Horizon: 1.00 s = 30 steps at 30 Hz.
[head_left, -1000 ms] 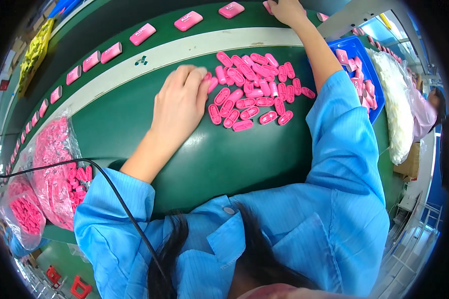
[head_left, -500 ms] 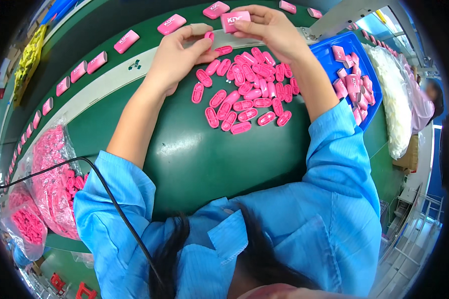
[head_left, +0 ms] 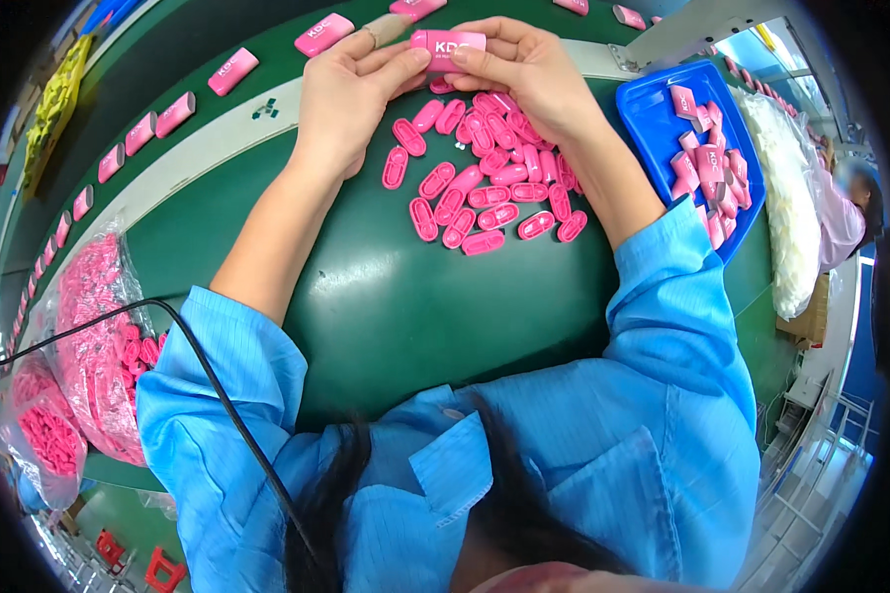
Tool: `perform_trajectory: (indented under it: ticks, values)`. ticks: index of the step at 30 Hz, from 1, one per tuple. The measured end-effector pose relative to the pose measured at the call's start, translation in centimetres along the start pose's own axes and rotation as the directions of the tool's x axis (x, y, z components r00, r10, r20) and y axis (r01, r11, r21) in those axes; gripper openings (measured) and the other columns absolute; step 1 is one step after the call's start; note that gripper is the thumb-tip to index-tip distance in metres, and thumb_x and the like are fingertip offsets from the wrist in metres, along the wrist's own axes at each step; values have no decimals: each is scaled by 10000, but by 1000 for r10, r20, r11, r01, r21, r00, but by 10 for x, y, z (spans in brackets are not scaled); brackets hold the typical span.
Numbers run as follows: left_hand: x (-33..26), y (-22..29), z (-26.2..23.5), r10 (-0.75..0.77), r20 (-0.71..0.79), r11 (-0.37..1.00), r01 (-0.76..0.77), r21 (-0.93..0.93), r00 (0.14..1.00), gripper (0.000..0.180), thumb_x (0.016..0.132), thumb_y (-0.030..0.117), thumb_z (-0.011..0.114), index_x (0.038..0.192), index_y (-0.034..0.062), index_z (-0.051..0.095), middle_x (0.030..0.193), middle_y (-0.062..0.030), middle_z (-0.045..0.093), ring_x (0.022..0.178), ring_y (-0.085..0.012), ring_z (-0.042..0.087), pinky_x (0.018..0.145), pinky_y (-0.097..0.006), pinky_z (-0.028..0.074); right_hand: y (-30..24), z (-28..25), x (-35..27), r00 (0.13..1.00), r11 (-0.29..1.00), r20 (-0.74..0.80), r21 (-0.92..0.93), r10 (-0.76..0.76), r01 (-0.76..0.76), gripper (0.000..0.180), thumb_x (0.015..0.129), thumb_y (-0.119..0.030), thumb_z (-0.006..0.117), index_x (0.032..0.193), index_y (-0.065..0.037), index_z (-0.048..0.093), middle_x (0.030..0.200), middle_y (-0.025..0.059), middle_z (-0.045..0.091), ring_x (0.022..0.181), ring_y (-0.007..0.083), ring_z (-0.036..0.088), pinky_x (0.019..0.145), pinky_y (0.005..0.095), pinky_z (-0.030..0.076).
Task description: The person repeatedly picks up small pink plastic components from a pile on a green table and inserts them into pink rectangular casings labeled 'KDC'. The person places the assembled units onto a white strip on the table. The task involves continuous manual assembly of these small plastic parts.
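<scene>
Above the far side of the table, both hands meet at a small pink case [head_left: 457, 44] with white lettering. My right hand [head_left: 532, 79] grips the case's right part between thumb and fingers. My left hand [head_left: 344, 104] pinches its left end, where a pink end cap [head_left: 420, 42] sits against the body with a thin seam showing. How deep the cap sits cannot be made out. Just nearer than the hands lies a loose heap of pink oval caps [head_left: 499, 215], some hollow side up, some rounded side up.
A row of pink cases [head_left: 176, 114] runs along the green belt behind the pale rail [head_left: 183, 168]. A blue tray [head_left: 653, 148] at right holds more cases. Plastic bags of pink parts [head_left: 94, 356] lie at left, with a black cable [head_left: 208, 366] across. Another person [head_left: 841, 222] is far right.
My left hand has brought the pink cap to the case's left end. My right hand has moved slightly left with the case. The cases on the belt have shifted left.
</scene>
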<state>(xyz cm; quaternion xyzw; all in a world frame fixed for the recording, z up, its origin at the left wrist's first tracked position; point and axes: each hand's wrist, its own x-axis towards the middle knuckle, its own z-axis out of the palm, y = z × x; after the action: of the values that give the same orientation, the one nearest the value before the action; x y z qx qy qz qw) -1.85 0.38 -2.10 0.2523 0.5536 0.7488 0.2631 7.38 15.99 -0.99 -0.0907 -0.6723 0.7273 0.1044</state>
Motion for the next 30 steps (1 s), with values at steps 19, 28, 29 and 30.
perform_trajectory:
  ticks: [19, 28, 29, 30]
  values:
    - [-14, 17, -4, 174, 38, 833, -167, 527, 984, 352, 799, 125, 682, 1092, -54, 604, 928, -150, 679, 813, -145, 659, 744, -242, 528, -6, 5, -4, 983, 965, 14, -187, -182, 182, 277, 837, -49, 631, 1089, 44, 562, 978, 140, 644, 839, 168, 643, 770, 261, 540]
    - [-24, 13, 10, 370, 124, 655, -353, 668, 921, 345, 809, 86, 618, 1100, -87, 556, 796, -216, 653, 711, -266, 663, 645, -332, 516, -7, 16, -10, 979, 961, -45, -205, -199, 186, 262, 832, -30, 625, 1075, 42, 559, 959, 111, 641, 826, 148, 632, 738, 248, 526]
    - [-22, 12, 11, 418, 162, 572, -398, 717, 894, 356, 807, 72, 603, 1114, -94, 531, 772, -219, 643, 695, -300, 652, 637, -358, 511, -5, 16, -8, 974, 960, -53, -188, -222, 209, 240, 839, -25, 609, 1063, 39, 555, 942, 99, 641, 810, 137, 625, 713, 242, 518]
    - [-19, 10, 12, 462, 203, 483, -437, 758, 863, 368, 806, 58, 588, 1127, -100, 506, 748, -222, 634, 680, -335, 640, 630, -385, 505, -5, 15, -4, 968, 957, -60, -171, -246, 232, 218, 846, -19, 594, 1052, 36, 551, 925, 87, 641, 794, 126, 617, 688, 235, 510]
